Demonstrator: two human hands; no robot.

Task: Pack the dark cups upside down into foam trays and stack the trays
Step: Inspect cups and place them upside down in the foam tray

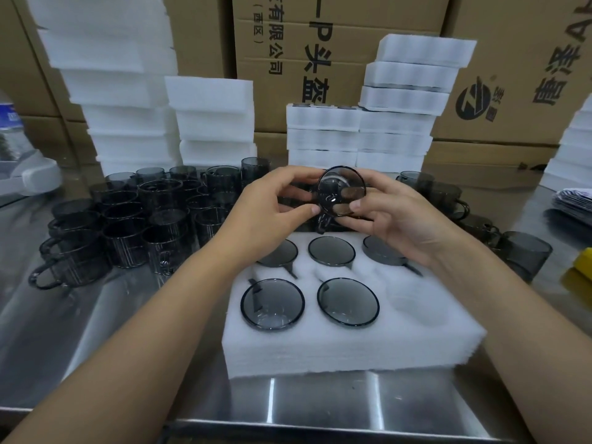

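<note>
Now, head view: both hands meet above the far edge of the foam tray [352,344].
Left hand [272,200]: fingers curled narrowly, thumb and fingertips [306,210] pinching the left side of the held cup [341,192].
Right hand [394,216]: fingers curled round the cup's right side, thumb [357,205] pressed on its round base.
Held cup: dark glass, in the air between the fingertips, base turned toward the camera, handle hanging below.
Packed cups [331,251]: five sit upside down in the tray under the hands, three in the far row and two in the near row.
Empty pocket [413,302]: below the right wrist, at the tray's near right corner.
Loose cups [144,216]: crowded just left of the left hand; more [448,200] behind the right hand.
Tray edges: the far edge lies under the fingers, the near edge close to the table's front lip.
Open room: bare steel table [96,315] shows under the left forearm.
Foam stacks [362,136]: beyond the fingertips, backed by cardboard boxes [336,43].
</note>
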